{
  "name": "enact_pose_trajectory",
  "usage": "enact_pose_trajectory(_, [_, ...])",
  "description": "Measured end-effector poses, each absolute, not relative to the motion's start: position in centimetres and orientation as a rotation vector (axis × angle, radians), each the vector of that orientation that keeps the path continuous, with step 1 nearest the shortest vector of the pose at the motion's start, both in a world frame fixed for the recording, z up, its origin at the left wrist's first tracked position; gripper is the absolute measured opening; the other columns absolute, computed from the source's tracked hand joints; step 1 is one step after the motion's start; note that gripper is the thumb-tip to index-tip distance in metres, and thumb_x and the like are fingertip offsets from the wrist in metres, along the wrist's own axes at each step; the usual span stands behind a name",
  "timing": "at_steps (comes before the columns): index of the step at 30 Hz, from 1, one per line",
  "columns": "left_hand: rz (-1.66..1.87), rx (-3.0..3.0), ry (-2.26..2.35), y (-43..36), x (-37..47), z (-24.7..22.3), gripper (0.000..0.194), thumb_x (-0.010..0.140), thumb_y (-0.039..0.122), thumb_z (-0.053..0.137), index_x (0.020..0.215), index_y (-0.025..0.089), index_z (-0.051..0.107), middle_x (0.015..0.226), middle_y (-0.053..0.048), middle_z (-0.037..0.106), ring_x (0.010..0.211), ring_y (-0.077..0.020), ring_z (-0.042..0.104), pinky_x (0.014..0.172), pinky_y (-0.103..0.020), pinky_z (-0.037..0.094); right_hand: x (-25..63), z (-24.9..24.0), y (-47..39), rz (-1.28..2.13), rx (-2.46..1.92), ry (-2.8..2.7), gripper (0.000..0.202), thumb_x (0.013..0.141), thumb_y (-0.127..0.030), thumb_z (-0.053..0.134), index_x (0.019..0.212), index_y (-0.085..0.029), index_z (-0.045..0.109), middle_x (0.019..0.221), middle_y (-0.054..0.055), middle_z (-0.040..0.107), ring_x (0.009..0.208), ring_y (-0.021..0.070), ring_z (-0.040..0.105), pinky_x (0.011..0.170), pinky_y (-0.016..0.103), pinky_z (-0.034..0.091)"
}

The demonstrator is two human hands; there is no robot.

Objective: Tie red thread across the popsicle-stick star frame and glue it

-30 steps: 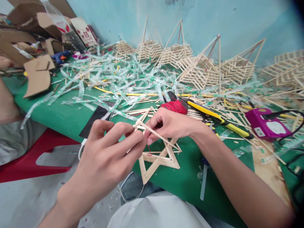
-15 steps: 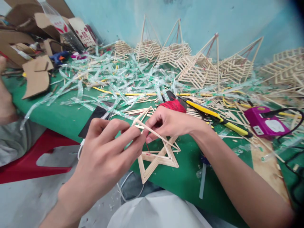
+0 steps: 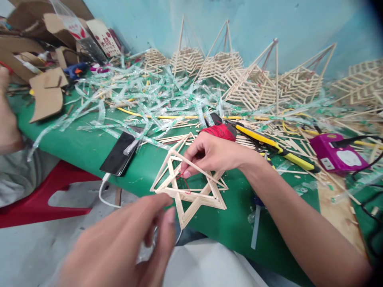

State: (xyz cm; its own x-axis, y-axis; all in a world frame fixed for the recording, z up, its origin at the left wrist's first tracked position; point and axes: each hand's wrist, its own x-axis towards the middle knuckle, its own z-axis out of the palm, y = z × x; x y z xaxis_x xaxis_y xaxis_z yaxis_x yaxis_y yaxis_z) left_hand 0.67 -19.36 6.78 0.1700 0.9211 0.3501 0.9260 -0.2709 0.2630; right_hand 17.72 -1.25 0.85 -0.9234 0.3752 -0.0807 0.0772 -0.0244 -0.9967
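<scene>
One star-shaped frame of pale wooden sticks [image 3: 200, 200], our landmark, lay on a green table [image 3: 233, 223], at its near edge. One right hand [image 3: 217, 151], reaching over the frame: we noted thumb and fingertips pinched together on a red thread [image 3: 188, 192], which ran down inside the star. One left hand [image 3: 128, 239], blurred, just before the frame's near left side: half open, thumb apart from forefinger, with nothing that we could see in its grip; whether it touched the sticks we could not tell. One red spool [image 3: 220, 132], just behind the frame. One black phone [image 3: 119, 153], near the frame on its left. Containers: several open cardboard boxes [image 3: 14, 56], well apart from the frame, far to its left, contents too jumbled for us to name; one clear plastic bag [image 3: 70, 24], red-printed, beside the boxes, contents likewise unclear to us.
</scene>
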Motion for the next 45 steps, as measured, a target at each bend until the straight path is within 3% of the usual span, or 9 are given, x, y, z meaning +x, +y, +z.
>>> enact_pose_trajectory(4, [-0.509,-2.478,-1.991,-18.4,2.4,5.1,0.018,0.104,0.032,0.043,0.091,0.023,0.051,0.049,0.009,0.052,0.034,-0.0114,0.049,0.036,-0.025,0.029,17.7,0.8,-1.3,2.057,-0.478,-2.050,0.019,0.075,-0.023,0.079,0.085,-0.006,0.079,0.060,-0.001,0.063,0.056,0.0050,0.046,0.051,0.019,0.035])
enact_pose_trajectory(8, [-0.357,-2.331,-2.061,-17.2,3.3,4.1,0.028,0.104,0.037,0.041,0.081,0.023,0.047,0.042,0.007,0.048,0.031,-0.0155,0.047,0.038,-0.027,0.023,17.8,0.7,-1.2,2.047,-0.450,-2.070,0.021,0.076,-0.023,0.079,0.086,-0.005,0.079,0.063,0.001,0.065,0.058,0.0057,0.048,0.052,0.019,0.036])
enact_pose_trajectory(14, [0.165,-2.207,-2.238,-15.4,4.1,4.2,0.018,0.102,0.026,0.037,0.095,0.021,0.053,0.046,0.003,0.054,0.038,-0.0219,0.058,0.044,-0.027,0.013,17.8,0.6,-1.0,2.042,-0.394,-2.077,0.037,0.071,-0.040,0.087,0.080,-0.006,0.078,0.051,-0.009,0.039,0.051,0.0027,0.028,0.046,0.020,0.020])
enact_pose_trajectory(18, [0.362,-2.182,-2.225,-15.0,4.2,4.5,0.021,0.102,0.025,0.035,0.100,0.022,0.057,0.051,0.000,0.058,0.048,-0.0251,0.065,0.048,-0.028,0.014,17.9,0.6,-1.1,2.062,-0.416,-2.065,0.035,0.071,-0.039,0.087,0.079,-0.006,0.078,0.055,-0.006,0.048,0.054,0.0038,0.036,0.047,0.018,0.026])
enact_pose_trajectory(27, [0.304,-2.264,-2.101,-15.2,3.5,4.9,0.027,0.099,0.017,0.038,0.115,0.026,0.058,0.061,0.002,0.063,0.048,-0.0239,0.061,0.048,-0.028,0.018,17.9,0.7,-1.1,2.081,-0.439,-2.055,0.026,0.070,-0.031,0.085,0.082,-0.008,0.079,0.065,0.000,0.067,0.063,0.0078,0.053,0.058,0.018,0.044])
enact_pose_trajectory(32, [0.214,-2.294,-2.117,-15.2,3.4,4.9,0.030,0.099,0.016,0.036,0.116,0.027,0.059,0.082,-0.001,0.074,0.052,-0.0223,0.064,0.048,-0.027,0.021,18.5,1.1,-1.0,1.948,-0.456,-2.172,0.016,0.080,-0.021,0.072,0.088,-0.009,0.081,0.062,-0.003,0.063,0.059,0.0059,0.046,0.053,0.018,0.036])
enact_pose_trajectory(38, [0.062,-2.339,-2.038,-15.5,3.0,4.7,0.041,0.096,0.009,0.035,0.126,0.028,0.056,0.102,0.000,0.076,0.052,-0.0188,0.064,0.047,-0.028,0.026,19.3,1.2,-1.0,1.751,-0.614,-2.185,0.027,0.091,-0.028,0.060,0.094,-0.009,0.078,0.073,0.000,0.066,0.063,0.0073,0.047,0.055,0.021,0.036])
enact_pose_trajectory(45, [0.134,-2.311,-1.950,-15.5,2.9,5.2,0.036,0.092,0.003,0.033,0.107,0.023,0.058,0.081,0.001,0.070,0.046,-0.0177,0.058,0.046,-0.028,0.022,20.4,1.7,-2.0,1.582,-0.746,-2.089,0.022,0.093,-0.024,0.057,0.090,-0.013,0.075,0.064,-0.003,0.056,0.056,0.0070,0.042,0.050,0.021,0.031])
